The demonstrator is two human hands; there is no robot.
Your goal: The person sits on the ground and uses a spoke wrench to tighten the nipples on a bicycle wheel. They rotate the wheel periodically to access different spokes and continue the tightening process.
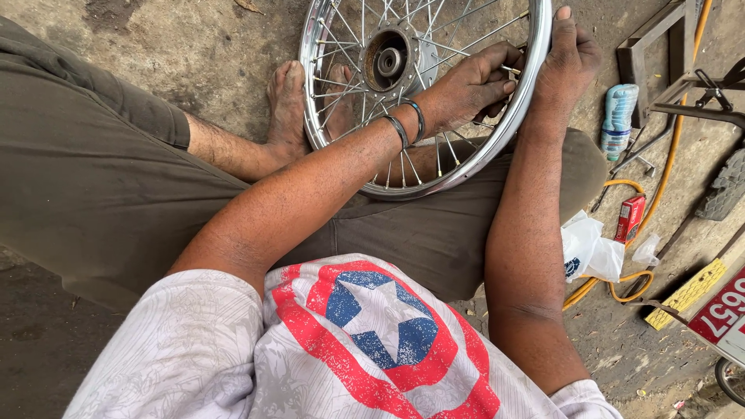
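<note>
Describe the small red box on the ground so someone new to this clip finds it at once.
Start at the spoked wheel resting on the seated person's legs and look right past the right hand. Below the blue-white bottle, beside a crumpled white plastic bag, lies the red box: the only red carton there, looped by orange hose.

On the ground at right: red carton (pixel 630 218), white plastic bag (pixel 587 250), pale blue wrapped pack (pixel 619 118), and red-and-white plate (pixel 723 313) at the edge.

Bare, stained concrete floor (pixel 178 46), dusty and cracked. Lying on it at right: orange hose (pixel 621 289) in loops, crumpled white plastic bag (pixel 590 248), small red box (pixel 629 219), blue-white bottle (pixel 618 118), yellow ridged strip (pixel 687 293), possibly a ruler.
</note>
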